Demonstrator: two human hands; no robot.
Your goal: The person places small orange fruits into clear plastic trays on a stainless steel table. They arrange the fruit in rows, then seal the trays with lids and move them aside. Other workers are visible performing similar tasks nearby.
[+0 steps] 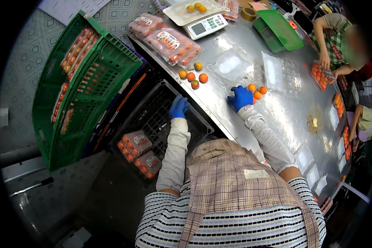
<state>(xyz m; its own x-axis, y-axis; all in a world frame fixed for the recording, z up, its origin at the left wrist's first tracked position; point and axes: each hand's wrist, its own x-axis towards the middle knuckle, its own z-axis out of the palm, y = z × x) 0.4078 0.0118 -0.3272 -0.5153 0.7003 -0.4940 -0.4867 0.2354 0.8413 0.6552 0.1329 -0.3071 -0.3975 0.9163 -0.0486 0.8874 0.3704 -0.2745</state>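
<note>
My left hand (pixel 179 107), in a blue glove, is above the black plastic crate (pixel 165 83) beside the metal table, and nothing shows in its fingers. My right hand (pixel 241 97), also gloved in blue, is low over the metal table (pixel 218 107) with its fingers spread. Beside it lie several small orange fruits (pixel 257 95), one partly covered by the hand; its palm is hidden. Several orange-and-green fruits (pixel 203 77) lie near the table edge. Between the groups is an open clear plastic tray (pixel 231 65) with a white pad. Filled packs (pixel 139 143) lie in the crate.
A digital scale (pixel 206 26) holding several yellow fruits stands at the back beside stacked filled packs (pixel 173 45). A green plastic box (pixel 277 31) and tape roll (pixel 248 14) lie farther right. A green crate (pixel 90 77) stands left. Across the table, a person (pixel 331 40) handles a pack.
</note>
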